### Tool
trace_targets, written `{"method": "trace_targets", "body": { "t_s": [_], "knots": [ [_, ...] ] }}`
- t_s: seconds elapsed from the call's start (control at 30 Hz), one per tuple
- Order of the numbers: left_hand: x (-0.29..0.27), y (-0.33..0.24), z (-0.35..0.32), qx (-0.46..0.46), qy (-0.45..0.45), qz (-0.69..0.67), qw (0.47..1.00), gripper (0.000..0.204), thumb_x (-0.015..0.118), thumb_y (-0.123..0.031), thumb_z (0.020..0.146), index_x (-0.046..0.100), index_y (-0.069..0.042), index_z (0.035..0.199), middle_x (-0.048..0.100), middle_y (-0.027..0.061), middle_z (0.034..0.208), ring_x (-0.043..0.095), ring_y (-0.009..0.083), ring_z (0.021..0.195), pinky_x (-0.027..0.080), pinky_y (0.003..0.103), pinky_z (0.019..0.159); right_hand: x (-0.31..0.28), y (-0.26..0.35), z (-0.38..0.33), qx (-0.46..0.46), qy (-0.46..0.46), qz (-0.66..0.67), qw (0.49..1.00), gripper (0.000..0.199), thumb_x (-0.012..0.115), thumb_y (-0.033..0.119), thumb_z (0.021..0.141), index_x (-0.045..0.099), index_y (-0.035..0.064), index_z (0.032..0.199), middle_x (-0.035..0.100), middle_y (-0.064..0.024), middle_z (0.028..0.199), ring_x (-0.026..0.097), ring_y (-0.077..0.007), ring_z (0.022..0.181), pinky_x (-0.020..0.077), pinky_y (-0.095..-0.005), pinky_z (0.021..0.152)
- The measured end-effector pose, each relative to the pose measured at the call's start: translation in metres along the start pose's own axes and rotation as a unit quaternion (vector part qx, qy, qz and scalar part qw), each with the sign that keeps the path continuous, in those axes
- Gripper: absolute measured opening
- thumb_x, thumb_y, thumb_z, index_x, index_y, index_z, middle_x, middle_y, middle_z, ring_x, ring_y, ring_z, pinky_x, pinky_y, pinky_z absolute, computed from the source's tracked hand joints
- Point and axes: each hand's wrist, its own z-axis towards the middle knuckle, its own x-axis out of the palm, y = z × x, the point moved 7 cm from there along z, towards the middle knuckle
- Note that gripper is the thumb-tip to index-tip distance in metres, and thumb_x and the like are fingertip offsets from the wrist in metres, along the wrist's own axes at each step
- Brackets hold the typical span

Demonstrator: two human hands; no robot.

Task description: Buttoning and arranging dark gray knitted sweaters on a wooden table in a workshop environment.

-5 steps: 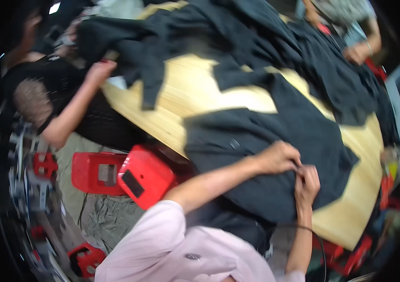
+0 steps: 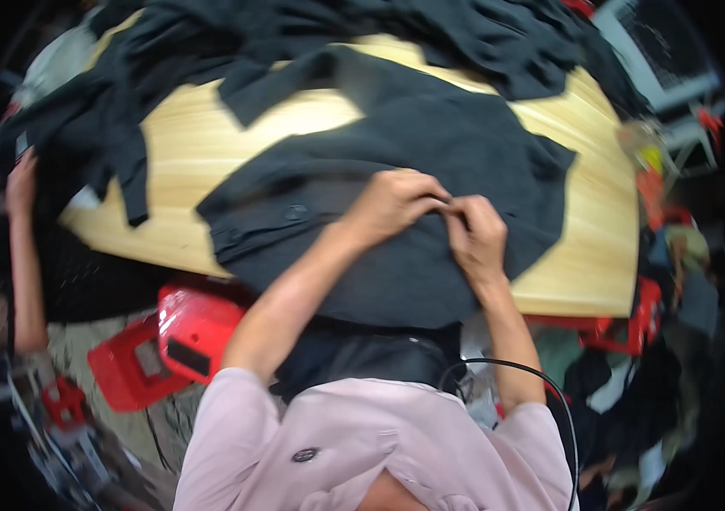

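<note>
A dark jacket (image 2: 354, 281) lies spread over the front of the table, a round button (image 2: 296, 213) showing on its left part. Above its middle, my left hand (image 2: 398, 203) is closed in a pinch. My right hand (image 2: 476, 232) meets it there, thumb and fingers pressed together. The fingertips of both hands touch or nearly touch; whatever is between them is too small and hidden to name.
More dark garments (image 2: 499, 43) cover the back of the wooden table (image 2: 588, 272). At the left, another person's hand (image 2: 20, 183) is near dark cloth. Red stools (image 2: 196, 332) stand below the left edge. A black cable (image 2: 550, 383) curves past my right forearm.
The view has swung right and levelled, so the table, jacket and hands appear further left and higher. My hands stay pinched together over the jacket. The person at back right has left the view.
</note>
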Motion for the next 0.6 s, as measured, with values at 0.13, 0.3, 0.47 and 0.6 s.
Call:
{"method": "trace_targets", "body": {
  "t_s": [0.13,0.3,0.47,0.6],
  "knots": [
    [0.006,0.0,0.0,-0.026,0.052,-0.039,0.998,0.026,0.088,-0.006,0.088,0.081,-0.001,0.112,0.083,0.013,0.105,0.081,0.0295,0.1,0.063,0.038,0.086,-0.004,-0.004,-0.007,-0.015,-0.018,-0.011,1.0,0.021,0.082,-0.006,0.085,0.073,0.0,0.102,0.078,-0.0145,0.096,0.077,-0.0337,0.09,0.0622,-0.0421,0.078],
    [0.016,-0.004,-0.001,0.018,0.024,-0.009,1.0,0.024,0.089,-0.003,0.085,0.082,-0.001,0.108,0.083,0.0131,0.102,0.081,0.0279,0.092,0.063,0.037,0.081,-0.009,-0.009,-0.016,-0.048,0.005,-0.052,0.997,0.028,0.081,-0.009,0.087,0.079,-0.0032,0.115,0.082,-0.0157,0.109,0.079,-0.0306,0.095,0.0634,-0.0379,0.084],
    [0.019,-0.006,-0.003,0.055,-0.002,0.018,0.998,0.02,0.088,-0.002,0.085,0.08,-0.002,0.104,0.082,0.0135,0.095,0.079,0.0291,0.087,0.062,0.039,0.079,-0.01,-0.009,-0.014,-0.056,-0.001,-0.056,0.997,0.025,0.081,-0.009,0.088,0.078,-0.0038,0.112,0.082,-0.0154,0.107,0.079,-0.0301,0.093,0.0631,-0.0373,0.081],
    [0.017,-0.017,-0.001,0.083,-0.022,0.093,0.992,0.014,0.082,0.003,0.087,0.074,-0.001,0.098,0.078,0.014,0.091,0.076,0.0314,0.085,0.061,0.041,0.078,-0.005,-0.007,-0.01,-0.053,-0.027,-0.061,0.996,0.021,0.078,-0.012,0.086,0.077,-0.0033,0.105,0.08,-0.0148,0.099,0.078,-0.031,0.088,0.062,-0.0384,0.077]
  ]
}}
